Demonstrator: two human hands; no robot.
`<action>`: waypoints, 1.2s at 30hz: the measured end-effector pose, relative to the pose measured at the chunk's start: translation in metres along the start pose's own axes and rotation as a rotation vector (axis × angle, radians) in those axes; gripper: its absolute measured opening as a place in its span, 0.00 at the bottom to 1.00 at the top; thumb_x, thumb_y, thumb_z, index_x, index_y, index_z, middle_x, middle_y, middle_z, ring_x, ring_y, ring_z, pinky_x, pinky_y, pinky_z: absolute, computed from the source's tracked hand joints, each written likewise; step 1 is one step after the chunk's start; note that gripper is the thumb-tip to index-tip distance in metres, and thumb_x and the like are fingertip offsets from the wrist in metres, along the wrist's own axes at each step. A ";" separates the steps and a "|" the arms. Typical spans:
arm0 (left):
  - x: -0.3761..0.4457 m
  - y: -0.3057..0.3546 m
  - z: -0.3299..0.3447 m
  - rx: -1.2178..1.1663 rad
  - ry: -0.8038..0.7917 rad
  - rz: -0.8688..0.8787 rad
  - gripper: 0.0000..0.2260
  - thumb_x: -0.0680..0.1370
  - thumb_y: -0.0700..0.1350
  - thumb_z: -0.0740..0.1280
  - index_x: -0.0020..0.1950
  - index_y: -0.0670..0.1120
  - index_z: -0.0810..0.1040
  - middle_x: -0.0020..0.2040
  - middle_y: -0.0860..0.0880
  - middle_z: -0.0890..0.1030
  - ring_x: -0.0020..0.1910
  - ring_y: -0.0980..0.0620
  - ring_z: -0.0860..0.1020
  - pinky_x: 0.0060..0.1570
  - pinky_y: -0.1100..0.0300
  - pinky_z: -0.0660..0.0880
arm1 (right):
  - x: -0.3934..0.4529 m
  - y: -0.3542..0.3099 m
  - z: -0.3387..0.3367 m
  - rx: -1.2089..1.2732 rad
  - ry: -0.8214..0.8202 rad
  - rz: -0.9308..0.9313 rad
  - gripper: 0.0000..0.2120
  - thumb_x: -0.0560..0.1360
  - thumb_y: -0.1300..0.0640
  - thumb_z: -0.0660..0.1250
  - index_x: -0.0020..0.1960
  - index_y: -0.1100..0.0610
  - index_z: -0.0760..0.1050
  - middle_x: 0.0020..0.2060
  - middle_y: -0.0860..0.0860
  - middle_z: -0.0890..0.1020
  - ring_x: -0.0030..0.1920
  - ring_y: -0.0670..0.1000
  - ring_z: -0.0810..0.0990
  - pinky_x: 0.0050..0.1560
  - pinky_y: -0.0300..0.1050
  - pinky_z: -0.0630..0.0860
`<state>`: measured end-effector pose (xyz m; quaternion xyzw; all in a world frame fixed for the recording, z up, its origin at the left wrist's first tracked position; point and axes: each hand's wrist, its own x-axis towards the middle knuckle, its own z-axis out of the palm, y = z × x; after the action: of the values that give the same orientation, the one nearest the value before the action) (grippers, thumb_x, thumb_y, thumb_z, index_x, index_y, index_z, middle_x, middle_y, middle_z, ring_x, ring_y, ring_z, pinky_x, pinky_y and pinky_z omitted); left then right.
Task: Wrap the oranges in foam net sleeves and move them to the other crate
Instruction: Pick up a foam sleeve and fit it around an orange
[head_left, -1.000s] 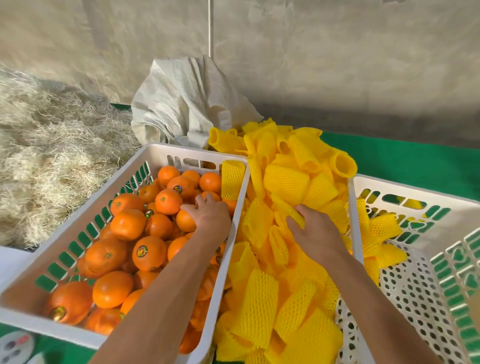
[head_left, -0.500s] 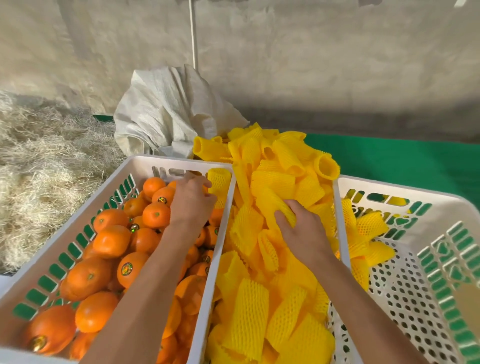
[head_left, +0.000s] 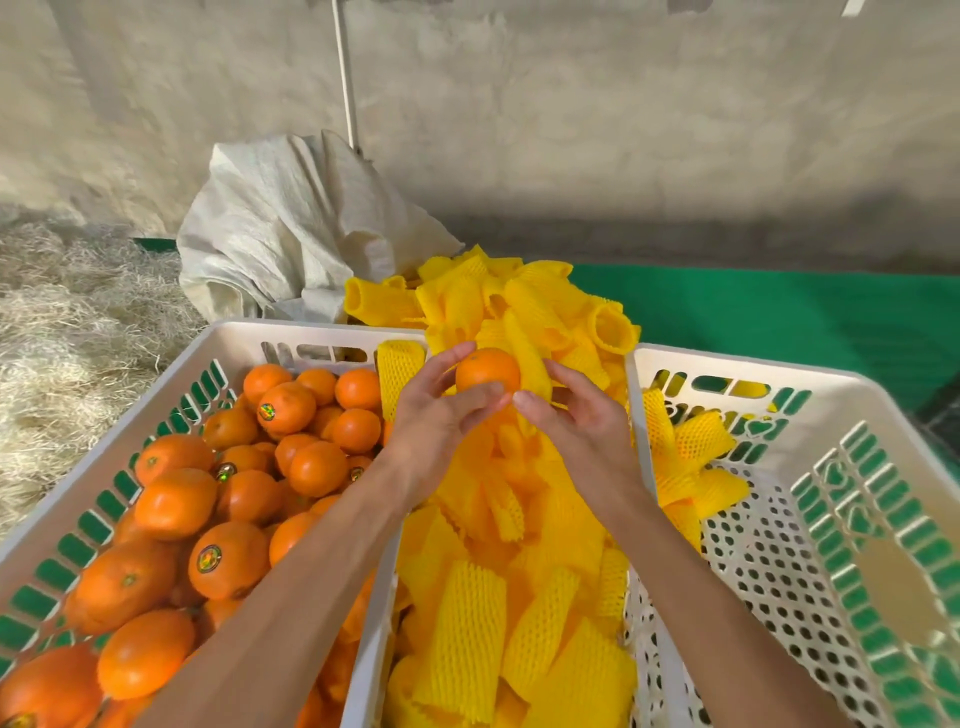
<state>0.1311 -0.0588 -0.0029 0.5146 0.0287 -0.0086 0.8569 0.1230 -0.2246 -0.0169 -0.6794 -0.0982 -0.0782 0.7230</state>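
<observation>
2 white crates: left crate heaped, right crate nearly bare | sleeves piled between, dozens | oranges, roughly 30 showing | left hand grips one orange above the pile; right hand pinches a sleeve beside it | I judge risk: orange slips if sleeve mouth stays flat.

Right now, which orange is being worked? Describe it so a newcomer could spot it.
Start at the left crate full of oranges, then look right over the pile of yellow sleeves between the crates. The orange is the only one lifted clear, gripped by the left hand, with the right hand beside it.
</observation>
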 end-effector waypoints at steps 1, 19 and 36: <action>0.000 0.000 -0.001 -0.023 -0.011 -0.012 0.24 0.77 0.32 0.72 0.72 0.44 0.76 0.63 0.41 0.80 0.55 0.47 0.85 0.51 0.54 0.83 | 0.001 -0.002 -0.004 0.023 -0.020 0.005 0.23 0.70 0.50 0.77 0.64 0.52 0.80 0.57 0.49 0.85 0.57 0.53 0.84 0.55 0.47 0.82; 0.002 -0.023 -0.001 0.088 -0.163 -0.130 0.25 0.83 0.58 0.65 0.79 0.57 0.67 0.77 0.53 0.72 0.74 0.49 0.72 0.69 0.49 0.74 | 0.008 0.009 -0.010 0.000 -0.104 0.033 0.08 0.71 0.53 0.75 0.48 0.54 0.86 0.51 0.49 0.79 0.53 0.40 0.79 0.51 0.34 0.74; 0.011 -0.030 -0.008 0.055 -0.030 -0.027 0.25 0.83 0.36 0.64 0.75 0.58 0.72 0.66 0.53 0.83 0.62 0.51 0.82 0.50 0.60 0.78 | 0.004 0.004 0.004 0.033 0.028 0.095 0.16 0.86 0.51 0.58 0.57 0.62 0.78 0.51 0.61 0.83 0.52 0.62 0.82 0.54 0.62 0.78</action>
<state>0.1404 -0.0658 -0.0331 0.5376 0.0224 -0.0288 0.8424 0.1275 -0.2207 -0.0195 -0.6700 -0.0572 -0.0518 0.7383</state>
